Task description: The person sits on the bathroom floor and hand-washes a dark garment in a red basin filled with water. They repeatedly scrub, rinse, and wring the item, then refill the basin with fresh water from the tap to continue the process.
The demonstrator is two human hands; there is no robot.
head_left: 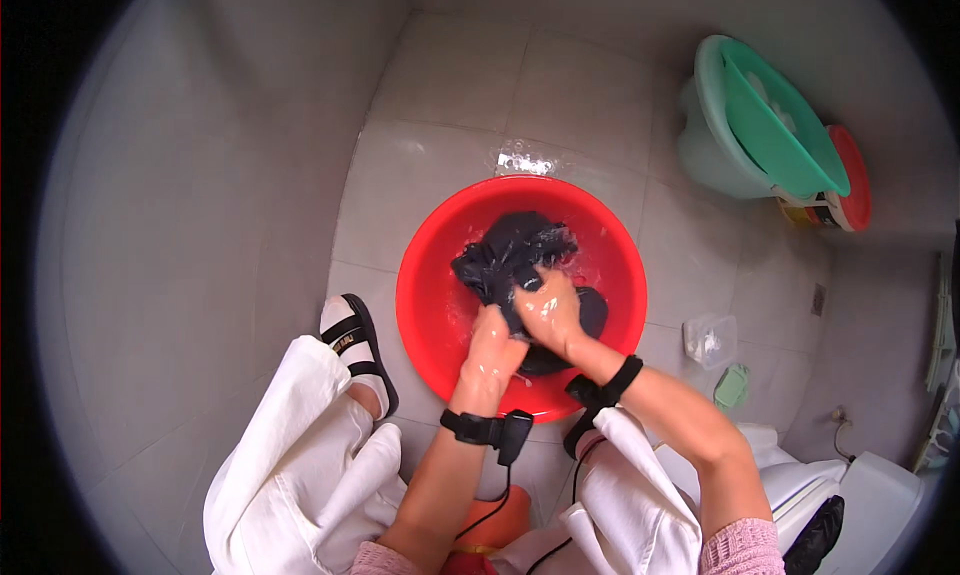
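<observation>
A red plastic basin point(425, 275) stands on the tiled floor between my feet, with some water in it. Inside lies a wet, bunched-up dark garment point(520, 237); its exact kind cannot be made out. My left hand point(495, 347) is closed on the cloth at its near side. Just to the right, my right hand point(550, 307) grips another fold of the same cloth, fingers wrapped round it. Both hands are wet, and splashes show around the fabric. Each wrist wears a black strap with a small device and a cable.
Stacked tubs, one pale and one green point(790, 125), lean at the far right by a bucket with a red rim point(850, 175). A clear plastic box point(709, 339) and a small green item point(732, 386) lie on the floor at right. A white toilet point(860, 505) is at lower right.
</observation>
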